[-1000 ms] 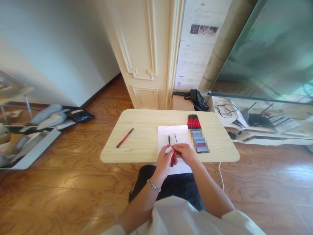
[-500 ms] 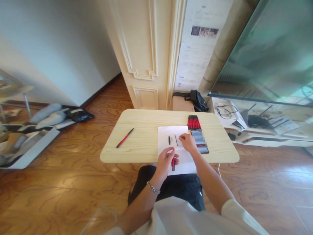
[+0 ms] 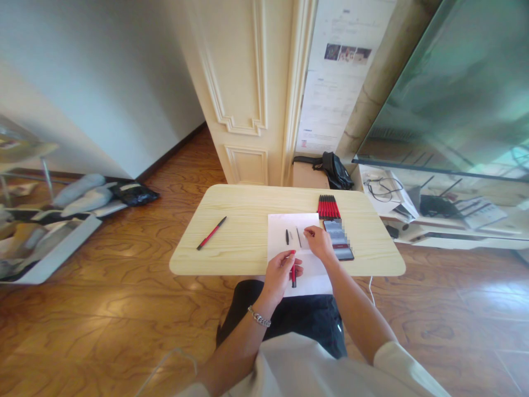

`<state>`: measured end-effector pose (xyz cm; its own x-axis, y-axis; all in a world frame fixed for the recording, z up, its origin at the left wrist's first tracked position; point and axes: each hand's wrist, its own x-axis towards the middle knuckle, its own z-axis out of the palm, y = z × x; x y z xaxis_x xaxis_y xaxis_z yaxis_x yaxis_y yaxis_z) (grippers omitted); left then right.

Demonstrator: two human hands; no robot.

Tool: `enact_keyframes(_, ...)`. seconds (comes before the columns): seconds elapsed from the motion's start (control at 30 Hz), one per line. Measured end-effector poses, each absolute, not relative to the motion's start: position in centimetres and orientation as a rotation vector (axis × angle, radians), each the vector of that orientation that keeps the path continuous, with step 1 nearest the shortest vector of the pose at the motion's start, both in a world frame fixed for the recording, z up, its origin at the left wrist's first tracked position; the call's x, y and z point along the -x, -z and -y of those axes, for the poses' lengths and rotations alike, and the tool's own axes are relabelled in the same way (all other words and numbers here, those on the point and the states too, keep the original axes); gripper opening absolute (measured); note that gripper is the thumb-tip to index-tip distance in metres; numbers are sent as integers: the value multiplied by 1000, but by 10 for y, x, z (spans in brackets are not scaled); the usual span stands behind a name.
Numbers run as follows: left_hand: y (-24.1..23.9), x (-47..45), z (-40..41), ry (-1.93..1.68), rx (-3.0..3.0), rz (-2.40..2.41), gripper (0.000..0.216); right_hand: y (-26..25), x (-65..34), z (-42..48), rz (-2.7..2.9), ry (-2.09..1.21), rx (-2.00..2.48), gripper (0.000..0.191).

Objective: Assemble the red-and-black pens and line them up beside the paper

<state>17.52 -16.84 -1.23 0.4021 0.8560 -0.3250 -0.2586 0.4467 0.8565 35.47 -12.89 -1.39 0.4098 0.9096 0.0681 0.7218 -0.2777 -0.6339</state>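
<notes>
My left hand is closed around a red pen barrel held upright over the near edge of a white sheet of paper. My right hand rests on that sheet, fingers curled at a thin dark refill; whether it grips the refill I cannot make out. A small black pen part lies on the paper to the left of the refill. A row of several red pens lies at the far right of the small wooden table, with a phone just in front of them.
One red pen lies alone on the table's left half. A black bag on a box stands behind the table by the cream door. A low shelf with cables and a router is at the right. Cushions and a tray lie on the floor left.
My right hand let go of the pen barrel and moved forward onto the paper beside the refill. My left hand kept the barrel and stayed at the table's near edge.
</notes>
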Motion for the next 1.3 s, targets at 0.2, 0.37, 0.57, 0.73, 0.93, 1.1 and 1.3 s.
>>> enact_keyframes(0.2, 12, -178, 167, -829, -739, -855, 45, -5, -346, 155, 1213, -538, 1844, 24)
enact_keyframes(0.37, 13, -180, 166, -869, -725, -814, 41, -14, -322, 189, 1296, -742, 1682, 19)
enact_keyframes(0.57, 12, -184, 165, -915, -781, -840, 41, -11, -307, 205, 1323, -873, 1648, 16)
enact_keyframes(0.73, 7, -188, 163, -898, -774, -815, 40, -11, -308, 203, 1333, -875, 1666, 18)
enact_keyframes(0.93, 5, -184, 161, -897, -718, -829, 37, -9, -341, 175, 1230, -694, 1982, 26)
enact_keyframes(1.1, 10, -178, 161, -882, -755, -876, 34, -8, -364, 146, 1375, -465, 2327, 23)
enact_keyframes(1.3, 11, -173, 159, -892, -788, -905, 35, 1, -357, 137, 1562, -349, 2434, 26)
